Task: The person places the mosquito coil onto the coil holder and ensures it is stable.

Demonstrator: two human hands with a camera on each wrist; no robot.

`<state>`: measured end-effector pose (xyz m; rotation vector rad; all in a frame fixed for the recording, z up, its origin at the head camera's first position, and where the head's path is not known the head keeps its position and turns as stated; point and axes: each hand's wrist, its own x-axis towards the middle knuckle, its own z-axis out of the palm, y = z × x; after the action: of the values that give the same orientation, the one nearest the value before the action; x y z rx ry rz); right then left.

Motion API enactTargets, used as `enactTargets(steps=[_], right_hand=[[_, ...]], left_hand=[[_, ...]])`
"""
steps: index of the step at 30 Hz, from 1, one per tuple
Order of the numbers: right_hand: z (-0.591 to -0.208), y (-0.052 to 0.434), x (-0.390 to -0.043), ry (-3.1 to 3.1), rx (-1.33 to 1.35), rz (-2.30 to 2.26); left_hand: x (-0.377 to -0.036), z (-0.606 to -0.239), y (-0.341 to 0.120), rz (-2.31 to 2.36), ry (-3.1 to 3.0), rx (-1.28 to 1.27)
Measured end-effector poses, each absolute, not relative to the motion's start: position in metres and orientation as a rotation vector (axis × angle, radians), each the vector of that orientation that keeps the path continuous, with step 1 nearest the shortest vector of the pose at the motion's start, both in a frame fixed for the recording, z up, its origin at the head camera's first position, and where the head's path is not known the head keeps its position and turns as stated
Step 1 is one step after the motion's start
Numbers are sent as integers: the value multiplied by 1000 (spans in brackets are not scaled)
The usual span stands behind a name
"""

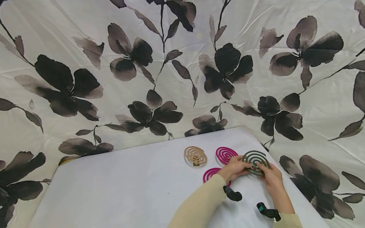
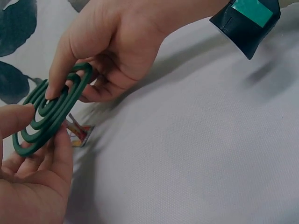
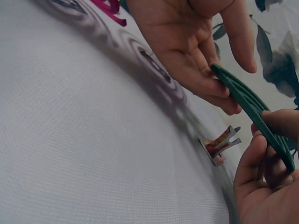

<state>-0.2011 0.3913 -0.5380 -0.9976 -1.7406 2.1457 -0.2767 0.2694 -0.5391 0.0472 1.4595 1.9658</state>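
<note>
Both hands hold a dark green mosquito coil (image 1: pixel 253 155) above the right part of the table. My left hand (image 1: pixel 235 167) has its fingers under the coil's left edge and its thumb over the top. My right hand (image 1: pixel 272 177) pinches the coil from the right, its thumb reaching toward the centre. The right wrist view shows the coil (image 3: pixel 247 105) tilted and nearly edge-on. A small metal coil stand (image 3: pixel 219 144) with upright prongs is on the table below the coil; in the left wrist view the stand (image 2: pixel 80 133) is partly hidden behind it.
A tan coil (image 1: pixel 189 152) sits by a small gold stand (image 1: pixel 196 164) left of the hands. Two magenta coils lie nearer, one at the back (image 1: pixel 222 152) and one in front (image 1: pixel 209 172), partly behind my left arm. Flowered cloth hangs behind the white table (image 1: pixel 114 190).
</note>
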Motion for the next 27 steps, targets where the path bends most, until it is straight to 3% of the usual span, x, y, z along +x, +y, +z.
enactTargets(steps=[27], right_hand=[[-548,394,-200,-1804,-984,2069]], left_hand=[[-274,-551,272,1916,1485,82]])
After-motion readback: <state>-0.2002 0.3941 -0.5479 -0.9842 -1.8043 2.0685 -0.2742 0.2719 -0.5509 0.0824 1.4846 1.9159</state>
